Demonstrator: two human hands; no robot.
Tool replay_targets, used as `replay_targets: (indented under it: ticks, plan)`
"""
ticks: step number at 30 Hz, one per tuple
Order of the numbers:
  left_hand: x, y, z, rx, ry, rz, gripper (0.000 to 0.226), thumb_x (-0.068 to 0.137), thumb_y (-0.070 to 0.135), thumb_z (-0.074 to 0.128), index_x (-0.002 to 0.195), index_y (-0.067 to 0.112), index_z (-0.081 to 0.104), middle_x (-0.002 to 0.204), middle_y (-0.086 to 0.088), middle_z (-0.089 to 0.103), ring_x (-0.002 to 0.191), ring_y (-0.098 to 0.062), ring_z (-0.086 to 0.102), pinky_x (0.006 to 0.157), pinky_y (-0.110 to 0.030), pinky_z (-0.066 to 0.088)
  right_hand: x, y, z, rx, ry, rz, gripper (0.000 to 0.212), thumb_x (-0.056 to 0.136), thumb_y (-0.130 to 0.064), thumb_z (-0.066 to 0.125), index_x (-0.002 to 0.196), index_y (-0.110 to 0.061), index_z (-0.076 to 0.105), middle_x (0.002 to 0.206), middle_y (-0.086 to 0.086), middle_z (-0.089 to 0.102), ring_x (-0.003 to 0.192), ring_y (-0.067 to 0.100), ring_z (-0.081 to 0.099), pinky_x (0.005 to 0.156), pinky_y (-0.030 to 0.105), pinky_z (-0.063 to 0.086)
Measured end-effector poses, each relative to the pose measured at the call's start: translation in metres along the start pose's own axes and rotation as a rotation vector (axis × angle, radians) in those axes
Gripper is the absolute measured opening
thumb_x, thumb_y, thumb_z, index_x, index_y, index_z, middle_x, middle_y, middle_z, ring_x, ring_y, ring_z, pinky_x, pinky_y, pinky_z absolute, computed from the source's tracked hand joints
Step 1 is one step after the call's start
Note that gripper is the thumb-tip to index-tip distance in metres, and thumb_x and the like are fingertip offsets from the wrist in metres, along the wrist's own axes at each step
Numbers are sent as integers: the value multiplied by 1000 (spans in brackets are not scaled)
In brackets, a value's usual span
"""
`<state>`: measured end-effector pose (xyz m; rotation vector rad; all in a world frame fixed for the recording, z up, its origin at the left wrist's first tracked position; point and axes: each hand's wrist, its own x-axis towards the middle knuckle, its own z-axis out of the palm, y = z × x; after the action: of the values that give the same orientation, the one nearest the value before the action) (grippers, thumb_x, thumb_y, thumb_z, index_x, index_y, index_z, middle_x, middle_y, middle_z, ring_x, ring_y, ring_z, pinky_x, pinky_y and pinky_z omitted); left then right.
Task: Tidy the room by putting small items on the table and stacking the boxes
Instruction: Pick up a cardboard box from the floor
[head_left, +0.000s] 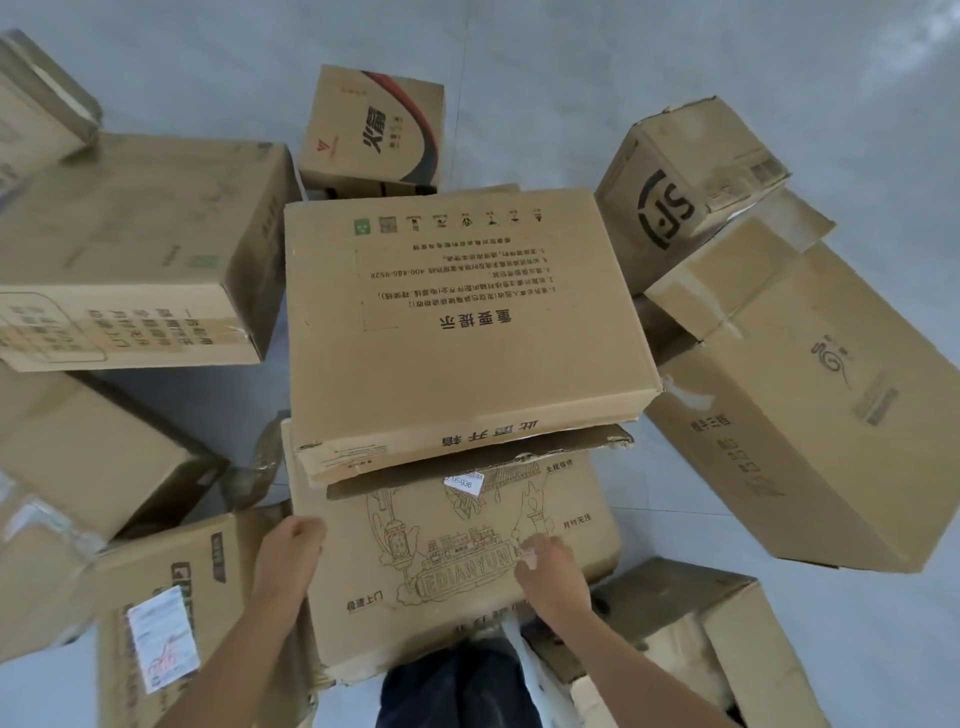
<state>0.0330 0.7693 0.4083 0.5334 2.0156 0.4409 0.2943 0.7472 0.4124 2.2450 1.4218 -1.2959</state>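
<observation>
In the middle of the grey floor (727, 62), a stack of two. On top, a flat box (467, 332) with upside-down printed text, lying on the lower box (467, 571) with a line drawing and the word EDIANYUN. Flat box shifted toward the far side, with the near part of the lower box left uncovered. A torn flap edge between the two. Small white sticker (464, 482) on the lower box, just under the near edge of the flat box.

Left hand (291, 551) at the left edge of the lower box, touching it, fingers curled inward. Not possible to tell whether clamped on the edge or only leaning against it. Right hand (550, 566) on the printed top face of the lower box, near its right side, fingers bent and blurred. Not possible to tell whether apart or together. Both forearms bare.

Around the stack, more cardboard, all on the floor:
- Far side, just behind the flat box: a small box with a red and black curve (374, 130).
- Right: a tilted SF box (685, 192), leaning on a long box (810, 405).
- Left: a wide box (135, 244) with a taped front.
- Near left, beside the left forearm: a labelled box (171, 613) with a white paper label.
- Near right: an open box (691, 639), flaps up.

Dark trousers (457, 686) at the bottom, between the arms.
</observation>
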Motion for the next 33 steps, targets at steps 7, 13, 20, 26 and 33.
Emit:
replay_targets:
  ticks: [7, 13, 20, 26, 33]
  plan:
    - [119, -18, 41, -171, 155, -14, 45, 87, 10, 61, 130, 4, 49, 125, -14, 55, 113, -30, 52, 98, -42, 39, 134, -3, 27, -478, 87, -259, 52, 93, -14, 44, 142, -22, 30, 145, -3, 32, 135, 17, 26, 110, 32, 26]
    - [175, -44, 51, -261, 183, 48, 38, 83, 12, 67, 118, 2, 57, 117, -13, 62, 107, -26, 58, 96, -37, 43, 208, -3, 46, -711, 117, -330, 52, 94, -14, 46, 143, -16, 31, 144, 4, 35, 134, 25, 30, 111, 37, 22]
    - [175, -44, 56, -330, 162, 128, 26, 83, 6, 67, 105, 11, 55, 101, -5, 62, 90, -15, 56, 83, -23, 41, 246, 10, 67, -781, 389, -523, 49, 27, 1, 88, 71, -9, 72, 66, 9, 61, 57, 28, 60, 48, 28, 48]
    - [171, -51, 58, -315, 169, 148, 22, 84, 7, 67, 102, 11, 55, 95, -2, 63, 90, -16, 58, 78, -20, 44, 245, 16, 76, -759, 496, -629, 39, 31, 9, 81, 65, -7, 69, 63, 10, 59, 55, 27, 58, 50, 27, 47]
    - [124, -34, 41, -225, 106, 192, 19, 87, 7, 62, 103, 16, 55, 84, 11, 60, 78, 2, 55, 67, -10, 43, 211, 22, 47, -870, 535, -709, 17, 45, 4, 67, 58, -8, 66, 58, 6, 57, 54, 25, 55, 52, 27, 46]
